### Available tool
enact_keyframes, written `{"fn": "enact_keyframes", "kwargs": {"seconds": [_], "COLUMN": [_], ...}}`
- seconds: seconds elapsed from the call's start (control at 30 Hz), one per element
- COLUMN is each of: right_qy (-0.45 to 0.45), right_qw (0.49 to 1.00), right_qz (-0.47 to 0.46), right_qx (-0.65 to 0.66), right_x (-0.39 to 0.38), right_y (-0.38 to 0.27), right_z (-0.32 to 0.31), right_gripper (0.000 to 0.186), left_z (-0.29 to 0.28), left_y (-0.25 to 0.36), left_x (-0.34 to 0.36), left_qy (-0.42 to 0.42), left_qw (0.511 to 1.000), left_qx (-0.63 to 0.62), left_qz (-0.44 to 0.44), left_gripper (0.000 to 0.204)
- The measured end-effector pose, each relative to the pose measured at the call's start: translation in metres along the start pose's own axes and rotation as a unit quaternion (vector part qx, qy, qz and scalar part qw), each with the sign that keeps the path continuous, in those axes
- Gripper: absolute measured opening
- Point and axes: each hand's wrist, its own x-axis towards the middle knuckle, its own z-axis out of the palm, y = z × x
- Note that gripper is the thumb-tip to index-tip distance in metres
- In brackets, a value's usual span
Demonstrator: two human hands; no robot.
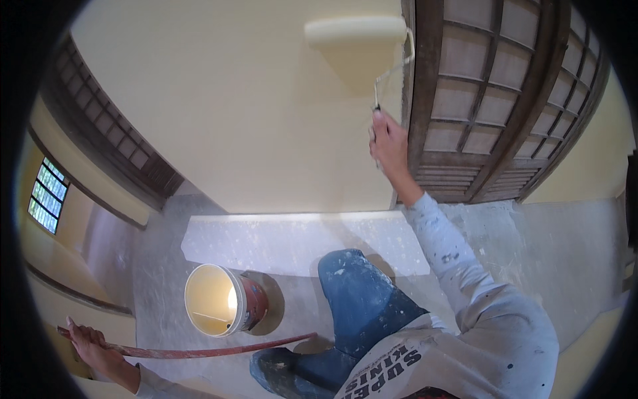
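Note:
My right hand (389, 147) is closed round the handle of a paint roller (355, 32), arm stretched up toward the wall. The roller's pale cream sleeve lies against or very close to the cream wall (266, 120), beside the dark wooden door frame. Its bent wire frame (392, 70) shows between sleeve and hand. Down at the lower left, my left hand (93, 346) grips a long reddish pole (212, 350) near one end; the pole runs right toward my legs. Between that pole and the wall stands a paint bucket (256, 302), cream paint coating its inside.
A pale, paint-speckled sheet (266, 243) lies on the grey floor (159, 266) along the wall's foot. Right of the wall are dark wooden doors (478, 86) with paned panels. Another paned wooden door (106, 126) and a barred window (48, 195) are at the left.

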Motion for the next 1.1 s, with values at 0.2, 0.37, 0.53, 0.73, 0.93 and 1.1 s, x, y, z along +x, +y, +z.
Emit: {"fn": "enact_keyframes", "kwargs": {"seconds": [0.2, 0.37, 0.53, 0.73, 0.93, 1.1], "right_qy": [0.020, 0.024, 0.013, 0.015, 0.017, 0.024], "right_qw": [0.999, 0.989, 0.991, 0.997, 0.985, 0.993], "right_qz": [0.004, 0.133, 0.134, 0.066, 0.167, 0.110], "right_qx": [0.033, 0.060, -0.015, 0.031, 0.033, -0.029], "right_x": [-0.018, -0.094, -0.106, -0.050, -0.098, -0.099], "right_y": [0.022, 0.090, 0.108, 0.054, 0.093, 0.105], "right_z": [0.003, -0.026, -0.034, -0.011, -0.030, -0.031], "right_gripper": [0.043, 0.043, 0.037, 0.044, 0.043, 0.046], "left_z": [-0.012, -0.013, -0.020, -0.031, -0.048, -0.038], "left_y": [0.000, 0.002, 0.004, 0.008, 0.008, 0.015], "left_x": [0.013, 0.012, 0.010, 0.019, 0.030, 0.001], "left_qy": [-0.027, -0.001, 0.007, 0.002, 0.029, 0.051], "left_qw": [0.999, 0.999, 0.998, 0.994, 0.989, 0.989], "left_qx": [0.028, 0.045, 0.067, 0.105, 0.140, 0.136], "left_qz": [0.024, 0.006, 0.010, 0.029, 0.023, 0.043], "left_gripper": [0.018, 0.015, 0.018, 0.018, 0.037, 0.039]}}
